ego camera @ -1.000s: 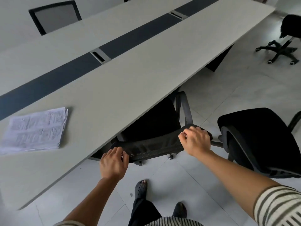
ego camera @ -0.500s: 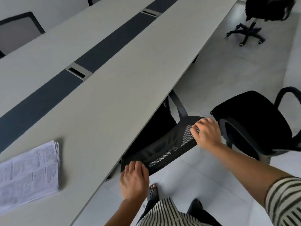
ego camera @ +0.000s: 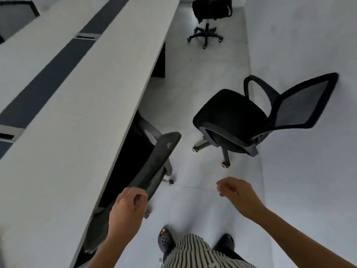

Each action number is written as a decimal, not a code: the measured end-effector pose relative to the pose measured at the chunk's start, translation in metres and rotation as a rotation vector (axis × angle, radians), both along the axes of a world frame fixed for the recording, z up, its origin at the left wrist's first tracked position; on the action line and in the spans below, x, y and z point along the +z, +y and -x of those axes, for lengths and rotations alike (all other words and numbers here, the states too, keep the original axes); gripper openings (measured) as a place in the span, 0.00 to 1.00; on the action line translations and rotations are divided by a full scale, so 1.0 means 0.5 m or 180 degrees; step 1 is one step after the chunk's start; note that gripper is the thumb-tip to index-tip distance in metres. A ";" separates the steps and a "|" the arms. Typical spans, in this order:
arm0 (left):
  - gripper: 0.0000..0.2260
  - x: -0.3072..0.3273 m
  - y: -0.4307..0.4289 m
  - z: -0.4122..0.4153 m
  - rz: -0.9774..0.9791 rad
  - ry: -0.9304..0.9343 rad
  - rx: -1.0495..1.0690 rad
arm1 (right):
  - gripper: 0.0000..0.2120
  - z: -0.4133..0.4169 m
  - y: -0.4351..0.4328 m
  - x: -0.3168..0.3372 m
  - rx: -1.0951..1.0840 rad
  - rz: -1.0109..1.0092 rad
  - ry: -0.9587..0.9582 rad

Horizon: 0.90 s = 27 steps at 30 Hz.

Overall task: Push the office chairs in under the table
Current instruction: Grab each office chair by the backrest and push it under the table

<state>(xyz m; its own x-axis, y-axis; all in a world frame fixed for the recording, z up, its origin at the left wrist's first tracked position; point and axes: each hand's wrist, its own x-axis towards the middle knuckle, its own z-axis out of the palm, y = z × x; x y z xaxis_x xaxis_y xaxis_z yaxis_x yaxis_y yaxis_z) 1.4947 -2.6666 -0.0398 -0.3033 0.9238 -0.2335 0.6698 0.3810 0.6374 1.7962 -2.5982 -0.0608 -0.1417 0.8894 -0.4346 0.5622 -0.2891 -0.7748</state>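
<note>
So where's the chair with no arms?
The armless chair stands at the top of the head view, on the floor just past the table's far end.

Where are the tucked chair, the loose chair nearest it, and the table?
tucked chair (ego camera: 160, 159), head view, on its mesh backrest
loose chair (ego camera: 229, 113), head view, on the black seat cushion
table (ego camera: 81, 113), head view, on the bare white top

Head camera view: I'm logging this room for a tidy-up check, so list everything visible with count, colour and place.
Table: one, pale grey with dark centre strip, left.
Tucked office chair: one, black mesh, under table edge.
Loose office chair: one, black, on the floor right of the table.
Far office chair: one, black, top.
Opposite chair back: one, black-framed, top left.
Left hand: at the tucked chair's backrest.
Right hand: free, over floor.
Shoes: two, dark.
</note>
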 end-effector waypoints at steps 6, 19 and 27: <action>0.06 0.019 0.034 -0.253 0.0042 -0.0993 -0.0423 | 0.05 -0.299 -0.122 0.017 -0.1256 0.0248 0.0232; 0.06 0.035 0.214 -0.631 0.0294 -0.1262 -0.1735 | 0.06 -0.551 -0.135 0.019 -0.2481 0.0236 0.0397; 0.03 0.017 0.503 -0.848 0.0059 -0.1208 -0.2302 | 0.05 -0.660 0.015 0.021 -0.2836 0.0046 0.0184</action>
<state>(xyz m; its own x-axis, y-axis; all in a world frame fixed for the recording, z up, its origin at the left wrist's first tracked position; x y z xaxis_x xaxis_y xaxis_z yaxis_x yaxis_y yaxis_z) 1.9186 -2.4152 -0.0312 0.4693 0.8558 -0.2176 0.4939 -0.0501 0.8680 2.1260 -2.5905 -0.0502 0.5775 0.6743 -0.4603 0.0842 -0.6100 -0.7879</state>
